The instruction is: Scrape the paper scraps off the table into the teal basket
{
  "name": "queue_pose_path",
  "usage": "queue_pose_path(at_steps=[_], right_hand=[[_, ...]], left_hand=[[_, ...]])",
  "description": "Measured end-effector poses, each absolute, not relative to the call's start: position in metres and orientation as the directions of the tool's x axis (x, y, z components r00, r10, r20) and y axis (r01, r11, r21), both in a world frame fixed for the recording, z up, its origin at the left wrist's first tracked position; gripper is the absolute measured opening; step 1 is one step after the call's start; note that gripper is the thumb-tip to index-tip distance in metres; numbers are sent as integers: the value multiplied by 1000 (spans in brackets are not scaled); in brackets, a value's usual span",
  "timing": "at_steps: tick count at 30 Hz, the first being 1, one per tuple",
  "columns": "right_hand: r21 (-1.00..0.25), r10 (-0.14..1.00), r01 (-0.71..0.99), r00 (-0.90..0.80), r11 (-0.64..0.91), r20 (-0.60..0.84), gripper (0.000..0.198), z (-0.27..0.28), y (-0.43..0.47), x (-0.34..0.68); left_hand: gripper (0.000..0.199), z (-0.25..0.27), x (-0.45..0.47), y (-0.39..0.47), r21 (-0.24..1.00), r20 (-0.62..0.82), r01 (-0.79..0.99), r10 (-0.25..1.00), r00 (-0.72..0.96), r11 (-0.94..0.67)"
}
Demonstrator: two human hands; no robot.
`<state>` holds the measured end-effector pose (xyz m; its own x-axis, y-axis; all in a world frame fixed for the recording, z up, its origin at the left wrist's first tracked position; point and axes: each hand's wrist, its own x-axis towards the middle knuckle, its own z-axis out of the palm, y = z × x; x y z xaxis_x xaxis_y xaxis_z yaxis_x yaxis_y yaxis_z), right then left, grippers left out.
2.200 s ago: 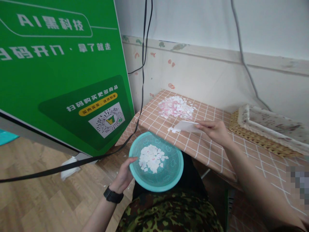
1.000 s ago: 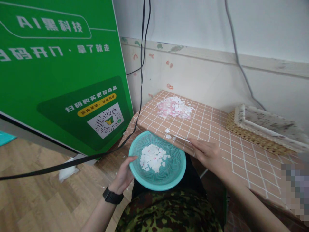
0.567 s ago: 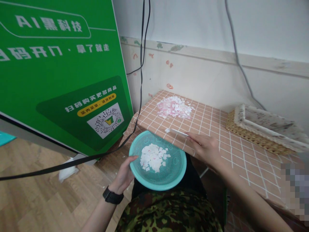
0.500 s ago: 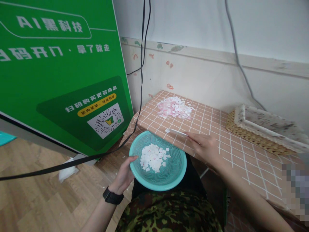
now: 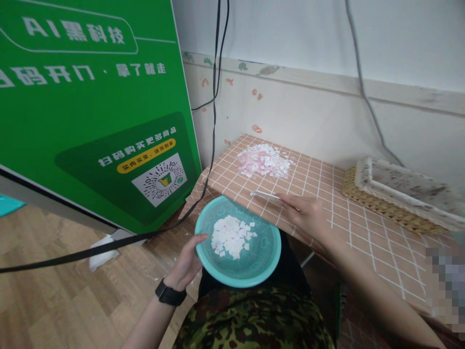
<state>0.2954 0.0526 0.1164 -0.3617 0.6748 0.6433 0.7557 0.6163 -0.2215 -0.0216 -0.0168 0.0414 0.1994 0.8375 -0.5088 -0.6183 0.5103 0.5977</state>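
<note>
The left hand (image 5: 187, 264) pinches the rim of a round, perforated turquoise basket (image 5: 260, 252) of small white squares (image 5: 230, 236) before the counter (image 5: 319, 182); the right hand (image 5: 307, 214) pinches a thin white card (image 5: 266, 195).

A tall, flat-faced bright-green cabinet (image 5: 98, 102) with white lettering stands at the left. Across the far side runs a smooth greyish-white upper wall (image 5: 290, 34), divided by a pale horizontal ledge (image 5: 327, 81) from a cream lower wall (image 5: 308, 123) dabbed with orange-red and green painted marks (image 5: 256, 128). A grey cable (image 5: 361, 80) hangs down the wall at far right. Below, a table in a tan cloth with white grid lines (image 5: 308, 186) stretches toward near right. Light-brown wood-look flooring (image 5: 72, 310) fills near left, under soft, even light
</note>
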Motion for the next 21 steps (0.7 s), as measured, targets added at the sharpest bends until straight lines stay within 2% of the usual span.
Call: queue_pose_path(at_steps=[3,10,17,21], right_hand=[[-245,670,722,-385,647,634,24,116,52,293],[-261,656,746,-295,612,695,23,120,33,296],[-265,688,738,-350,620,636,23,116,39,290],[-206,685,751,-407,627,604,24,119,61,278]], left_hand=[[25,44,-21,-18,600,-518,-608,832,200,520],[26,44,-22,-19,596,-515,-609,831,209,523],[24,42,-22,-18,596,-522,-614,831,192,517],[24,41,-22,-18,602,-519,-608,832,194,518]])
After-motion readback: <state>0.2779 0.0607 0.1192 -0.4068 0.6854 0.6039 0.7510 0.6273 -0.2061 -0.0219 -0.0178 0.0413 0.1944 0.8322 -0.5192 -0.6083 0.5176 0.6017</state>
